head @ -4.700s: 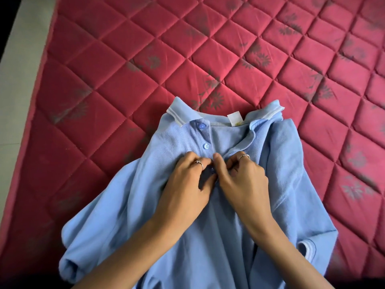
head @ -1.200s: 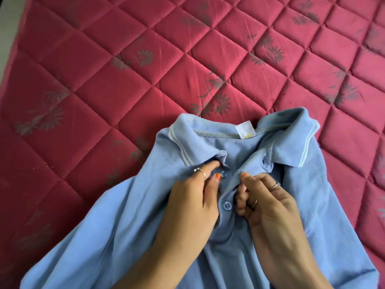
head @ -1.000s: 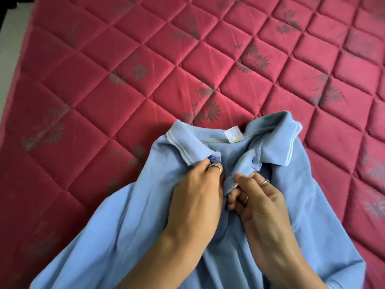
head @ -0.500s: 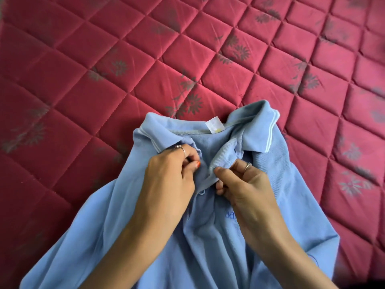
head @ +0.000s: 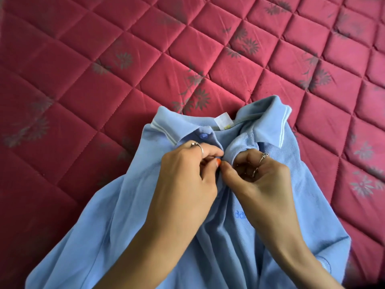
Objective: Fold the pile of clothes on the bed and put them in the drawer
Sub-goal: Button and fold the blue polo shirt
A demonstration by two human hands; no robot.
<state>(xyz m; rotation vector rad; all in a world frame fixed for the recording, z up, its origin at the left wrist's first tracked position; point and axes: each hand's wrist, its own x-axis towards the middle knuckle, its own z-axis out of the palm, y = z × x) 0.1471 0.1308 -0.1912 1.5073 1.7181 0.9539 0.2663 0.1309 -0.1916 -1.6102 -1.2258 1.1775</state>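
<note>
A light blue polo shirt (head: 116, 226) lies face up on the bed, collar pointing away from me, a white label showing inside the neck. Its top button (head: 203, 136) is visible just above my fingers. My left hand (head: 185, 176) pinches the left edge of the button placket below the collar. My right hand (head: 258, 178) pinches the right placket edge, fingers curled into the fabric. Both thumbs meet at the middle of the placket. The shirt's lower part runs out of the frame's bottom edge.
The red quilted mattress (head: 104, 80) with a faded flower pattern fills the view around the shirt. No drawer or other clothes are in view.
Both hands have closed together on the placket, bringing its two edges to meet; earlier the right edge was held lifted and apart. The view has shifted slightly.
</note>
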